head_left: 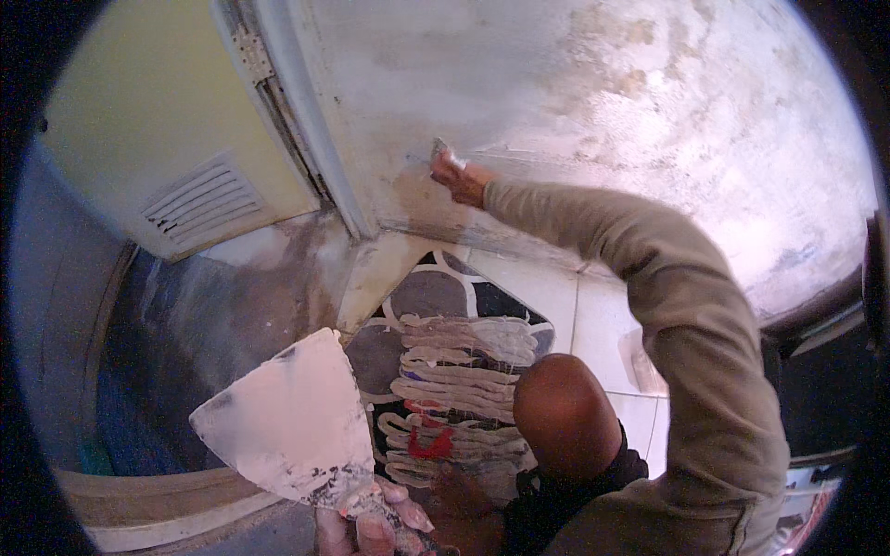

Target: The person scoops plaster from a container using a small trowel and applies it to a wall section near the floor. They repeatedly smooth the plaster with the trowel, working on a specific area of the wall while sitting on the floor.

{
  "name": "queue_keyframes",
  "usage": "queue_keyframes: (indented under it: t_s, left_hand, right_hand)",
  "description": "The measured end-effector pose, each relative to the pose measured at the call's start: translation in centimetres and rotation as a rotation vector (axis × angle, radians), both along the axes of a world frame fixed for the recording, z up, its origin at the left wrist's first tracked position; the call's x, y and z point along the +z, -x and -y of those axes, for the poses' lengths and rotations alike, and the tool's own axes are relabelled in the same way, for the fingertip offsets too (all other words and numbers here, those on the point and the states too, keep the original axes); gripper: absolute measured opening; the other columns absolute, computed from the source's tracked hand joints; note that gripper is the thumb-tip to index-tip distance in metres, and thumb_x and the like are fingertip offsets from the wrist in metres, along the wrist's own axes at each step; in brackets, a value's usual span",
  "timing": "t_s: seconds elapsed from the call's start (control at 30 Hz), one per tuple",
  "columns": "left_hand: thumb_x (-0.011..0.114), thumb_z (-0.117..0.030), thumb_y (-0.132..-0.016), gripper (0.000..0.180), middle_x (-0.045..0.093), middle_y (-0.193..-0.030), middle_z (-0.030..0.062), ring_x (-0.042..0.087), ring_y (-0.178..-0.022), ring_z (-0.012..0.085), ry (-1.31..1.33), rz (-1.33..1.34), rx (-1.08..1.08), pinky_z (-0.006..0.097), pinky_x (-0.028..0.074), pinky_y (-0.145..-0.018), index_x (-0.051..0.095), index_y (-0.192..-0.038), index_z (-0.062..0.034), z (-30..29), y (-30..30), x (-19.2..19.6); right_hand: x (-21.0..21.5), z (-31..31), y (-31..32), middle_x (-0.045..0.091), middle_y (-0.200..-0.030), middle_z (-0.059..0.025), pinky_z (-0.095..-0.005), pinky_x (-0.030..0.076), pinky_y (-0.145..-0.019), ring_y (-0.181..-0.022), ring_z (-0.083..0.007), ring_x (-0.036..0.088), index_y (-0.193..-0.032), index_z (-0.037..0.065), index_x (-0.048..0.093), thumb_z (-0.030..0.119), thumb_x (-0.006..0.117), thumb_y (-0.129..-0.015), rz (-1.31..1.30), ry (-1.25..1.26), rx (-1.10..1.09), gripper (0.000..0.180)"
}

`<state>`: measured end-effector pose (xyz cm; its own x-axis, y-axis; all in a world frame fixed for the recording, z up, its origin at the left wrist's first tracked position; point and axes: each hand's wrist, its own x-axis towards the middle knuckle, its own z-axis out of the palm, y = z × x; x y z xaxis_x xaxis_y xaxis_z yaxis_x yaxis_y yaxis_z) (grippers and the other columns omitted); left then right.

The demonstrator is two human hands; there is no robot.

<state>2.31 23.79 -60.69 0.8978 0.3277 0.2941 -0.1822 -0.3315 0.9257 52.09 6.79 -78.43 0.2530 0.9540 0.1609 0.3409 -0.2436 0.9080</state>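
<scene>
My left hand (374, 530), at the lower edge, is closed round the handle of a broad triangular putty knife (295, 417). White paste coats its blade, and dark specks mark the part nearest the handle. My right arm reaches forward to the stained wall (547, 111). At its end my right hand (457, 180) is closed on a small scraper (439, 146), held at the wall's surface low down near the door frame. The fingers cover most of that scraper, so its full shape is hidden. Pale, patchy filler spreads across the wall to the right.
A yellow door (148, 111) with a louvred vent (204, 196) stands at the left beside its frame (311, 120). A patterned mat (426, 295) and a grey striped rug (459, 394) lie on white tiles (603, 310). My bare knee (565, 408) rises at centre right.
</scene>
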Motion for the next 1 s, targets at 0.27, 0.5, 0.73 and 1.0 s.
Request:
queue_keyframes:
  t_s: [0.27,0.5,0.73,1.0]
  left_hand:
    - [0.045,-0.012,-0.093,0.022,0.053,-0.096,0.0207,0.051,-0.061,0.0144,0.751,-0.017,-0.073,0.025,0.045,-0.053,0.042,-0.109,0.0038,2.8,-1.3,2.0]
    - [0.045,-0.008,-0.093,0.021,0.057,-0.087,0.0213,0.05,-0.053,0.0154,0.808,0.018,-0.039,0.025,0.046,-0.052,0.044,-0.108,0.0054,3.8,-1.6,1.9]
    - [0.048,-0.006,-0.091,0.027,0.056,-0.093,0.0247,0.055,-0.063,0.0204,0.789,0.084,-0.011,0.029,0.048,-0.053,0.045,-0.114,0.0062,4.2,-1.8,1.7]
    - [0.046,0.001,-0.088,0.034,0.052,-0.097,0.0324,0.055,-0.066,0.0254,0.028,0.335,-0.072,0.032,0.048,-0.055,0.045,-0.12,0.0115,2.5,-0.3,-1.4]
  right_hand:
    - [12.9,13.6,8.6,0.053,-0.112,-0.0064,-0.0566,0.027,-0.102,-0.114,-0.0324,0.041,-0.093,0.013,0.068,0.022,0.061,-0.072,0.272,0.52,-0.336,0.024]
    - [15.8,24.6,11.0,0.044,-0.133,-0.0013,-0.0529,0.031,-0.103,-0.128,-0.0265,0.032,-0.111,0.024,0.061,0.01,0.063,-0.071,0.347,0.586,-0.399,0.042]
    - [21.7,33.8,18.7,0.029,-0.145,0.0014,-0.053,0.024,-0.105,-0.134,-0.0226,0.023,-0.131,0.028,0.044,0.015,0.063,-0.076,-0.112,0.418,-0.75,0.06]
    - [16.8,39.7,25.6,0.046,-0.12,-0.0076,-0.0487,0.037,-0.087,-0.105,-0.0272,0.047,-0.134,0.017,0.041,0.006,0.055,-0.075,0.119,-0.948,-0.678,0.061]
